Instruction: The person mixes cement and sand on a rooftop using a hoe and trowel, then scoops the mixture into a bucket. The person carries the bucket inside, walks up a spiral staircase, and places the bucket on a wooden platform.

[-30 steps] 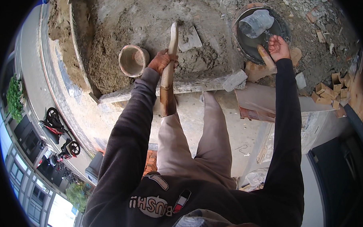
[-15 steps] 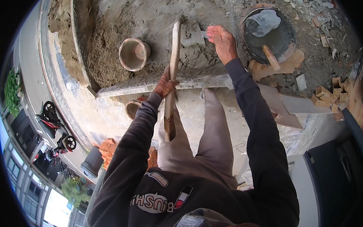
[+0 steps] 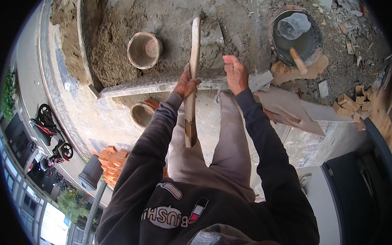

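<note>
- Head view, looking down: left hand [image 3: 187, 83] closed around a long wooden straightedge [image 3: 192, 75], held on edge across the ledge [image 3: 160, 85].
- Beyond the ledge: the straightedge's far end rests on the grey mortar bed [image 3: 175, 32], just right of a round bucket [image 3: 144, 49].
- Right hand [image 3: 235, 72]: loosely curled at the ledge, right of the straightedge; whether it holds anything cannot be told.
- Step, as judged: levelling the mortar; next needs a steady, even draw of the straightedge.
- Far right of the ledge: a mortar pan [image 3: 297, 37].
</note>
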Tool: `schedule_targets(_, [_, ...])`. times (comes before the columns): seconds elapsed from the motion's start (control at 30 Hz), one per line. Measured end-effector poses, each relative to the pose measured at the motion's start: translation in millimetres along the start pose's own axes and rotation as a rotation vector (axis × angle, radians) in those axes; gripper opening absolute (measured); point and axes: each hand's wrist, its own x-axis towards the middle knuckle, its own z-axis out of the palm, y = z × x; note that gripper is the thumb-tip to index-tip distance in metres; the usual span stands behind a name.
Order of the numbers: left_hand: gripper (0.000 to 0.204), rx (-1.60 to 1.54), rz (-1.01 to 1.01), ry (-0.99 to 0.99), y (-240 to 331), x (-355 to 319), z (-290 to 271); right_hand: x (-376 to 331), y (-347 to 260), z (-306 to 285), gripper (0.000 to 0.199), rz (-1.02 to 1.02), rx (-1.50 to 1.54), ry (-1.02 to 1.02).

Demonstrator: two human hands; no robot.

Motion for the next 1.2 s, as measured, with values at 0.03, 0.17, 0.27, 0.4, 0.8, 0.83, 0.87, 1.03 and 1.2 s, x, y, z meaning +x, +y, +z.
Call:
schedule_targets(0.03, [0.084, -0.001, -0.013, 0.008, -1.8, -3.4, -1.1, -26.3, -4.5, 13.0, 0.034, 0.039, -0.010, -0.065])
schedule_targets(0.17, [0.077, -0.155, 0.111, 0.039, -34.4, 1.8, 11.7, -134.5, -44.9, 50.9, 0.058, 0.439, 0.097, -0.296])
schedule_targets(0.27, [0.076, -0.158, 0.118, 0.120, -44.4, 8.4, 27.0, -193.6, -61.0, 75.9, 0.071, 0.632, 0.039, -0.297])
schedule_targets(0.4, [0.049, -0.462, -0.205, 0.095, -77.2, 44.9, 33.1, -229.3, -27.8, 98.8, 0.045, 0.742, 0.034, -0.228])
schedule_targets(0.8, [0.024, -0.594, -0.236, 0.226, -78.6, 41.3, 47.1, -274.4, 19.2, 111.3, 0.029, 0.581, -0.007, -0.053])
schedule_targets(0.83, [0.024, -0.584, -0.219, 0.258, -69.2, 45.9, 42.7, -262.9, 19.5, 110.5, 0.027, 0.599, 0.079, -0.046])
schedule_targets(0.87, [0.024, -0.575, -0.203, 0.290, -59.1, 54.2, 36.7, -251.4, 19.5, 109.5, 0.026, 0.579, 0.095, -0.053])
schedule_targets(1.03, [0.020, -0.506, -0.231, 0.397, -31.2, 100.4, -6.4, -182.1, 9.3, 107.3, 0.032, 0.606, 0.234, -0.253])
schedule_targets(1.2, [0.012, -0.331, -0.504, 0.363, -48.1, 116.6, -39.3, -161.2, -11.4, 96.2, 0.049, 0.704, 0.441, -0.494])
